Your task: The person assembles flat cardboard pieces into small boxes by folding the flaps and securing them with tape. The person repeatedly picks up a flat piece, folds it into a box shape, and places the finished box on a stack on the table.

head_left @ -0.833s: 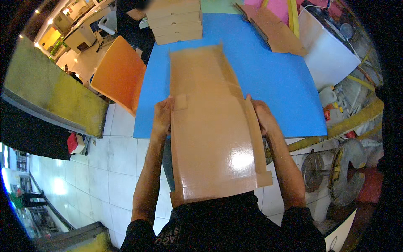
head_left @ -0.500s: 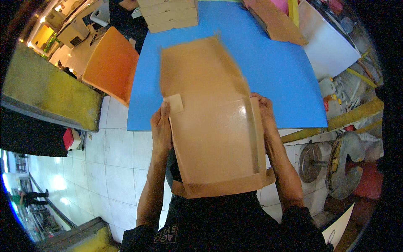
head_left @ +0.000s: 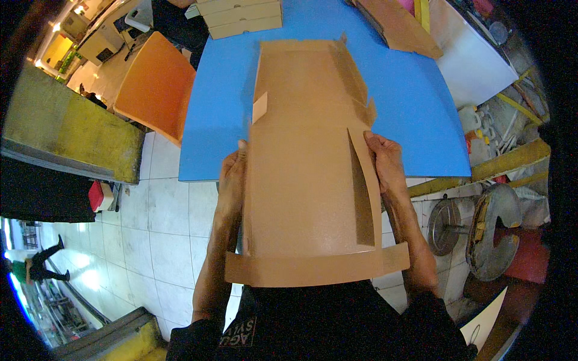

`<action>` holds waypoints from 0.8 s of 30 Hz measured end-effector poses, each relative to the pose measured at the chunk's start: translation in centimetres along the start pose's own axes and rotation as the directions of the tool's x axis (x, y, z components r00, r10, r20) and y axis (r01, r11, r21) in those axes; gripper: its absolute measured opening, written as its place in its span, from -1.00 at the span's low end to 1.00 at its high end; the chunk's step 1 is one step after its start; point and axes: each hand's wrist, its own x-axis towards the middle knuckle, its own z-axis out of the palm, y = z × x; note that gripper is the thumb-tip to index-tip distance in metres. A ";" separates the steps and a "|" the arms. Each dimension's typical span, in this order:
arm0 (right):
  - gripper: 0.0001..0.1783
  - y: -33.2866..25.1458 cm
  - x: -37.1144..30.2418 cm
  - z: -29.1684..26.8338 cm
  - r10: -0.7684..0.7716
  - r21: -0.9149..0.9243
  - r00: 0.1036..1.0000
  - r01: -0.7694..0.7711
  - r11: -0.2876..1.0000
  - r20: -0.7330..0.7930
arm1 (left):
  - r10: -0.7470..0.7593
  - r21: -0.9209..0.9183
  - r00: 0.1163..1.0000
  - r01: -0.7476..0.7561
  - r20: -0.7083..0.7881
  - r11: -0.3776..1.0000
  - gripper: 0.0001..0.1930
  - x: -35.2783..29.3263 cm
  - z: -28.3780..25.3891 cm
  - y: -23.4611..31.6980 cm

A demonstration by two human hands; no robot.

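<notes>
A brown cardboard box blank [head_left: 301,180] stretches from my waist out over the blue table [head_left: 415,114]. My left hand [head_left: 233,174] is closed on its left side edge, thumb uppermost. On the opposite side, my right hand [head_left: 385,161] grips the right side flap, which stands partly raised with a dark gap along its inner side. The front strip [head_left: 316,268] lies across my front, its ends jutting past both sides. Toward the table, the far panel has a small flap at its left edge and folded tabs along its right.
Stacked cardboard boxes [head_left: 241,18] stand at the table's far left, near a person in dark clothing [head_left: 177,27]. An orange chair [head_left: 158,87] is beside the table. More flat cardboard [head_left: 400,30] rests at the far right. A round-based metal stool [head_left: 494,231] lies at right.
The blank's far panel has swung rightward and lies straighter. Its right side flap now stands away from the panel, and the front strip spreads wider. Both hands stay at the sides.
</notes>
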 end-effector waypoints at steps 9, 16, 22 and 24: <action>-0.72 0.1 -5.3 -0.6 0.060 0.000 0.989 -0.060 0.998 0.133 | 0.209 0.244 0.976 -0.219 0.066 0.945 -0.60 -0.5 -1.8 -2.1; -0.74 0.7 -4.7 -1.4 0.022 -0.044 1.000 -0.022 0.999 0.001 | -0.056 0.187 0.985 0.026 0.160 0.982 -0.60 -5.0 -2.1 -1.8; -0.74 -0.8 -7.7 -0.8 0.176 -0.119 0.976 -0.161 0.980 0.129 | 0.000 0.248 0.985 -0.044 0.172 0.968 -0.61 -3.5 -4.2 -3.5; -0.73 -0.2 -7.9 -0.7 0.089 -0.236 0.978 -0.042 0.971 0.190 | 0.011 0.256 0.981 -0.061 0.194 0.965 -0.61 -3.4 -4.4 -3.6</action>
